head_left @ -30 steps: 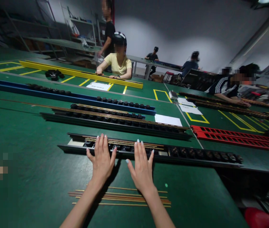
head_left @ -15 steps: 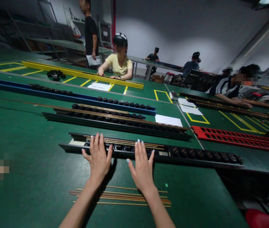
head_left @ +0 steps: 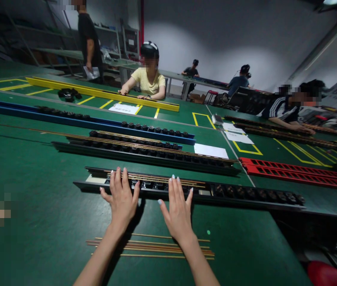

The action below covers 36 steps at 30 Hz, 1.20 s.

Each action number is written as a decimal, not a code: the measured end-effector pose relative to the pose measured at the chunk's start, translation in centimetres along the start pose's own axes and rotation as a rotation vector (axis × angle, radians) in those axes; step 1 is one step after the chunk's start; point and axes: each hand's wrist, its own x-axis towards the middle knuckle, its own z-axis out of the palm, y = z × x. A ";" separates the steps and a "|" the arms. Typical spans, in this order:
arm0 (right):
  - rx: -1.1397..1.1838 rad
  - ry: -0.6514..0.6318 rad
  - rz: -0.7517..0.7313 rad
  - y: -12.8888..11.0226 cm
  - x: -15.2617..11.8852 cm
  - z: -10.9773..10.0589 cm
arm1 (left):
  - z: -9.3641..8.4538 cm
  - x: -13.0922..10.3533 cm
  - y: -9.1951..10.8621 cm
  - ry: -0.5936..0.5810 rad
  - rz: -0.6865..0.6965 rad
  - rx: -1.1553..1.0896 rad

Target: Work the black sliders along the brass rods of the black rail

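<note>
In the head view a long black channel rail lies across the green table. Thin brass-coloured rods rest along its left part, over a row of black fittings. My left hand lies over the rail's left part, fingers spread and fingertips on or just above the rods. To its right, my right hand reaches over the same rail, fingers stretched out and thumb apart. Neither hand is wrapped around anything. Several loose rods lie on the table beneath my forearms.
Beyond are another black rail with rods, a blue rail, a yellow rail and red slotted strips. A person sits across the table. The table drops off at the right, near a red stool.
My left hand has shifted slightly left along the rail. My right hand stays nearly still. In the background, the standing person has moved left.
</note>
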 end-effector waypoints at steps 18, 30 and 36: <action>-0.019 0.010 -0.016 0.0 0.0 -0.1 | 0.0 -0.4 0.5 -0.020 0.067 -0.002; -0.006 0.014 -0.016 0.1 0.0 0.0 | 0.1 -1.0 1.2 -0.026 0.124 0.033; -0.008 0.011 -0.019 0.1 0.0 0.0 | 0.2 -1.3 1.5 -0.075 0.197 0.049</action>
